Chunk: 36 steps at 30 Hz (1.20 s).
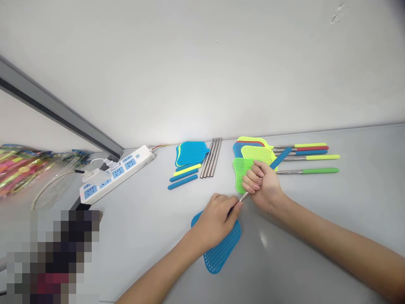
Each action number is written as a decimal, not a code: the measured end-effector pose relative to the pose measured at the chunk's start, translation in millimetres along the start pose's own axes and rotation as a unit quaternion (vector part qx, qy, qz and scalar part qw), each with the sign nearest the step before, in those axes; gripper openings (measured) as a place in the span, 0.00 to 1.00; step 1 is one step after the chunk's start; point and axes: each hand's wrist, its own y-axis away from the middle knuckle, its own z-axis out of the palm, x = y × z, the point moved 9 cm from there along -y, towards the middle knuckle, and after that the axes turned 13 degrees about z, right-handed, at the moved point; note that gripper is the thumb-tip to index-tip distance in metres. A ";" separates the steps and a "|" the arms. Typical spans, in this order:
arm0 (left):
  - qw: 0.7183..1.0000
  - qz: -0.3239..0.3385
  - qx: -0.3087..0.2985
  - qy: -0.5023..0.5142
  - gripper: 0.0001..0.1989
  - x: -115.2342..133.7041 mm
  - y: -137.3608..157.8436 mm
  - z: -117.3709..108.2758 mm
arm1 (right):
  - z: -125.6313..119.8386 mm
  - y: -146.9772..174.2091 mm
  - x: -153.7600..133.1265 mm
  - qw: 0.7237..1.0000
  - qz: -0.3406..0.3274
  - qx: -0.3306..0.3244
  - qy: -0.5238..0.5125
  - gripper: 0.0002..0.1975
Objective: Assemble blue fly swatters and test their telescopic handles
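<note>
Between my hands is a blue fly swatter (221, 252) with a metal rod and a blue grip (281, 158). My left hand (220, 216) is closed where the perforated head meets the rod, covering that joint. Higher up, my right hand (261, 182) wraps its fingers round the rod just below the blue grip. Behind my right hand lie several swatters with metal rods and coloured grips, among them a green swatter (239, 174) and a yellow swatter (257, 155). Left of these are loose metal rods (211, 158), blue and yellow swatter heads (191, 153) and coloured grip sleeves (182, 181).
A white power strip (118, 173) with plugs and cables lies on the grey table (142, 240) at the left. Bagged colourful items (28, 171) sit beyond a grey metal post (60, 101). A pale wall (215, 71) rises behind the table. The lower left corner is pixelated.
</note>
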 end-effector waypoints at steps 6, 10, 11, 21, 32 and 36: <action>1.000 -0.001 -0.007 -0.013 0.15 -1.6 0.1 2.7 | -5.3 -3.0 1.2 1.000 -0.001 0.009 -0.005 0.19; 1.000 0.004 -0.006 -0.016 0.15 -1.5 -0.3 3.1 | -7.5 -4.6 0.9 1.000 -0.004 0.010 -0.005 0.19; 1.000 0.004 -0.005 -0.015 0.15 -1.4 -0.4 3.0 | -7.8 -5.0 1.0 1.000 -0.004 0.010 -0.006 0.19; 1.000 0.004 0.003 -0.011 0.15 -1.8 0.0 2.3 | -8.3 -5.4 2.6 1.000 -0.003 0.012 -0.005 0.19; 1.000 0.007 -0.005 -0.025 0.15 -2.3 -0.2 4.4 | -12.7 -5.5 4.2 1.000 -0.007 0.026 -0.014 0.18; 1.000 0.009 -0.001 -0.024 0.15 -3.0 -0.1 5.4 | -15.1 -6.7 6.0 0.999 -0.001 0.035 -0.016 0.18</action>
